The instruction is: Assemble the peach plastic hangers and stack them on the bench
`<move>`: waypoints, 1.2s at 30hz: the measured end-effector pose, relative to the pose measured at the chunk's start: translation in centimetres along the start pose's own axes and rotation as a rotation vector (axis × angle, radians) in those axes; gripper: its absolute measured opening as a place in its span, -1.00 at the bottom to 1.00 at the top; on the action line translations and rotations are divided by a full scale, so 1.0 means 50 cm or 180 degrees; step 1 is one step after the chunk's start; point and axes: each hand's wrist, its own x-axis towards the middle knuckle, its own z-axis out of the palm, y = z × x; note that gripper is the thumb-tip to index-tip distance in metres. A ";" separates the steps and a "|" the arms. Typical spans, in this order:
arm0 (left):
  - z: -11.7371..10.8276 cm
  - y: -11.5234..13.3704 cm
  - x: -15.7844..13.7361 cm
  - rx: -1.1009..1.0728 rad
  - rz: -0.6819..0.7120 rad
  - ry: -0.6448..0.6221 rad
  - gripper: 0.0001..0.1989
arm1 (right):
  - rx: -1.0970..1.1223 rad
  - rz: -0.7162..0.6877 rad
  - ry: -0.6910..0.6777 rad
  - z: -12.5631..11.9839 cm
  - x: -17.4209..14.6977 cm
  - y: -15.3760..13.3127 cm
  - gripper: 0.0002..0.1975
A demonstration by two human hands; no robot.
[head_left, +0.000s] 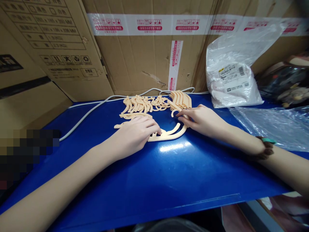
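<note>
My left hand (136,133) lies palm down, fingers together and slightly curled, pressing on the near end of a cream plastic hanger piece (169,135) that rests flat on the glossy blue table (169,180). My right hand (201,120) reaches in from the right; thumb and forefinger pinch the far end of that same piece, near its small hook. Just behind both hands a row of matching hanger pieces (154,103) lies fanned and overlapping, some interlocked at their hooks. A white cable (91,111) runs along the back of the table, touching the row's far edge. A white plastic bag (231,80) with a barcode label leans against the cardboard boxes (140,61) at the right, and clear plastic sheeting (272,125) lies beside it.

Risks, as I judge them: the table is slick, so the piece may slide from under my left palm if I pull with the right. The thin curved plastic could snap if I bend it between the two hands. Lifting near the row may catch a neighbouring hook and drag the fan apart, or snag the cable.
</note>
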 end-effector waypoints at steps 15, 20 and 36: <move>-0.011 0.013 0.004 -0.0435 -0.0139 -0.0127 -0.78 | 0.0147 0.0073 -0.0095 -0.005 -0.003 -0.014 -0.72; -0.006 0.014 0.007 -0.0432 -0.0106 -0.0053 -0.86 | 0.0102 -0.0145 -0.0224 -0.007 -0.006 -0.017 -0.77; 0.004 0.020 0.008 -0.0287 -0.0255 0.0186 -0.77 | 0.0169 -0.1114 -0.0534 -0.026 -0.040 -0.074 -0.59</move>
